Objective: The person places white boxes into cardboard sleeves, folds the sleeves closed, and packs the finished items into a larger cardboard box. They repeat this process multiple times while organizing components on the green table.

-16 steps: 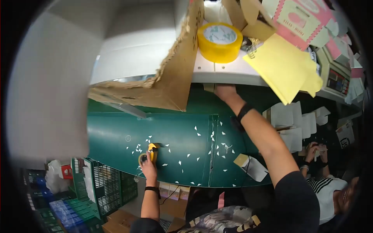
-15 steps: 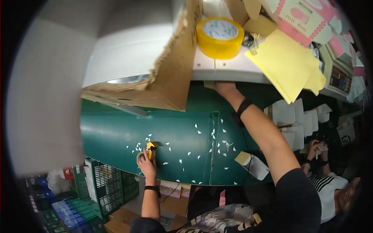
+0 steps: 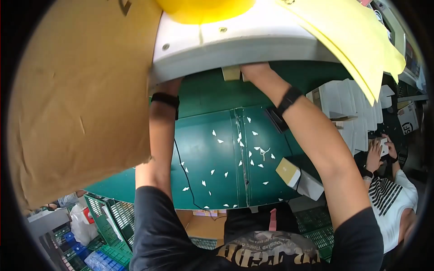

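Note:
Both my arms reach forward beneath the edge of a white shelf (image 3: 244, 50). Of my left hand (image 3: 172, 84) only the part by the wrist shows; its fingers are hidden below the shelf. My right hand (image 3: 256, 70) shows its back, and its fingers are out of sight too. Close to the left of my right hand, the end of a small beige box (image 3: 231, 73) sticks out from under the shelf. What either hand holds cannot be seen. On the green work surface (image 3: 199, 149) lie several small white scraps (image 3: 220, 141).
A large cardboard box (image 3: 86, 113) blocks the left side. On the shelf sit a yellow tape roll (image 3: 203, 10) and yellow sheets (image 3: 357, 49). A white-and-beige carton (image 3: 300, 179) lies near my right elbow, below stacked white boxes (image 3: 337, 101). A co-worker's hands (image 3: 377, 153) hold a small white box.
My left hand has left the green surface and gone forward under the shelf; the yellow tape dispenser it held is out of sight. The view has shifted, and the cardboard box covers more of the left.

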`<move>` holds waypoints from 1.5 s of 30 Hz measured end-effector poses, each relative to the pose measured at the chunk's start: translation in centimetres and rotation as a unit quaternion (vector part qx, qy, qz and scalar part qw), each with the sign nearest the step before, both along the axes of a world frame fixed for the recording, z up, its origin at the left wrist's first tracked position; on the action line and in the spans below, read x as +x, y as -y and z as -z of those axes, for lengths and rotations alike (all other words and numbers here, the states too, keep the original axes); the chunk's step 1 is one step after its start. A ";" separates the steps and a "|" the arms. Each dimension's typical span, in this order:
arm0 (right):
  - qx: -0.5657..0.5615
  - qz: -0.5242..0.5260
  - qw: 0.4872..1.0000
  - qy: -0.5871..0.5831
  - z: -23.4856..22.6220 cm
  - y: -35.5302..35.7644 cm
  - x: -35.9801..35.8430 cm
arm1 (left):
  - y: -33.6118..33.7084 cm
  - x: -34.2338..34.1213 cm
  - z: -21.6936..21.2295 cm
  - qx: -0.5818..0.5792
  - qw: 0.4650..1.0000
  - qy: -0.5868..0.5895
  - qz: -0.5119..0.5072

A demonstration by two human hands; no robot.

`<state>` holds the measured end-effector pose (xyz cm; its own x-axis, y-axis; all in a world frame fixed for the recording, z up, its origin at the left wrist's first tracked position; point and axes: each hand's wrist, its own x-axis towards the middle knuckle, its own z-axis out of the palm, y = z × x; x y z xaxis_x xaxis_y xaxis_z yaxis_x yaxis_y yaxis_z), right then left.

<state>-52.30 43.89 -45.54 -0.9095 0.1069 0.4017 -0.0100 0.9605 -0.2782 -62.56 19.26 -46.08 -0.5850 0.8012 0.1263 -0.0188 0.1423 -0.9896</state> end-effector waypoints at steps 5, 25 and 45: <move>0.064 -0.115 0.985 0.108 -5.2 -0.8 9.2 | -0.4 -4.9 -1.2 0.197 0.976 0.091 -0.007; -0.096 -0.120 0.953 0.260 -10.7 -6.3 19.4 | 3.4 15.3 -8.5 0.532 0.677 0.493 0.124; -0.096 -0.047 0.965 0.240 -18.0 -5.8 34.3 | -7.3 33.3 -5.2 0.568 0.539 0.621 -0.043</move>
<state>-17.96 49.67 -27.57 -0.9950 0.0464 -0.0882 0.0810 0.8916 -0.4456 -29.26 26.60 -40.84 -0.8121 0.5830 -0.0242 0.5034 0.7210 0.4762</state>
